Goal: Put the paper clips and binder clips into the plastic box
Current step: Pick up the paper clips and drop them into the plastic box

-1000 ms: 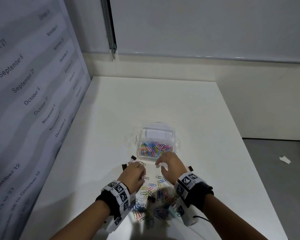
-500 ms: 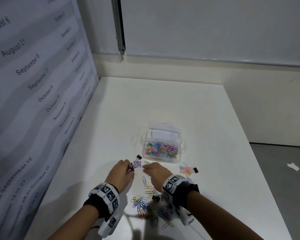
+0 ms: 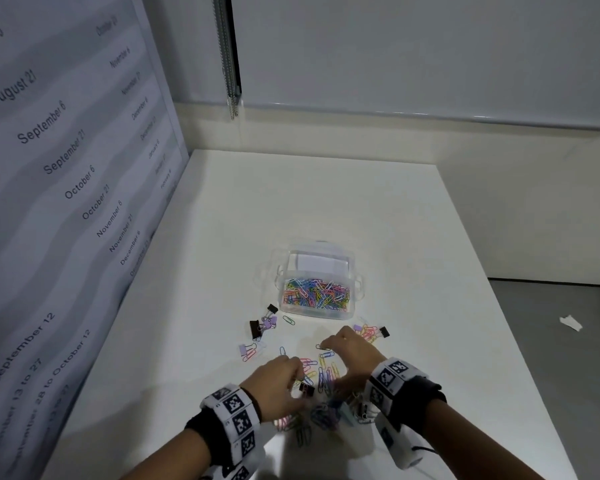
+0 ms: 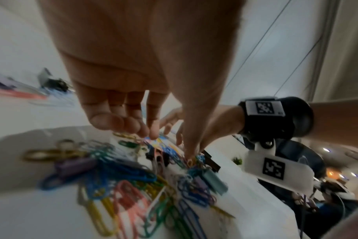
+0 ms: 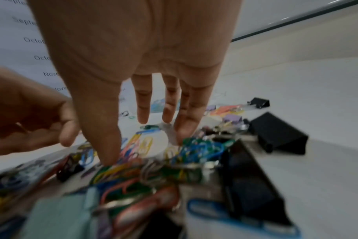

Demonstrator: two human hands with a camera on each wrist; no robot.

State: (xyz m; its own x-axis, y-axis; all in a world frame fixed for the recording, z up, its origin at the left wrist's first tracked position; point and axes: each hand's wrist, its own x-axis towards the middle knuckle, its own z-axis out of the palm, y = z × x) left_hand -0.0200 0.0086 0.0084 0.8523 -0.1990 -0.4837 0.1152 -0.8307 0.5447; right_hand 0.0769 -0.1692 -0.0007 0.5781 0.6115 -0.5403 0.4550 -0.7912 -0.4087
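Your left hand [image 3: 280,375] hovers low in the centre of the head view over the heap of coloured paper clips [image 3: 321,377] on the white worktop [image 3: 326,209]. Its fingers [image 4: 121,122] are loosely bent and its thumb tip touches the heap; the grip is released, with nothing grasped. Your right hand [image 3: 352,351] sits just right of it, fingers [image 5: 143,106] spread and pointing down at the same heap, thumb tip touching the clips, grip also released.

The clear plastic box [image 3: 317,311] stands above the hands at frame centre, well apart from them, its lid open and its bottom covered with coloured paper clips. A small black binder clip [image 3: 306,389] lies just beside your left fingertips. Left of the box lie black and lilac binder clips [image 3: 264,323]; right of your right hand, a black binder clip [image 3: 383,331] rests beside a few pink clips. A larger black binder clip [image 5: 276,134] lies just right of the heap in the right wrist view.
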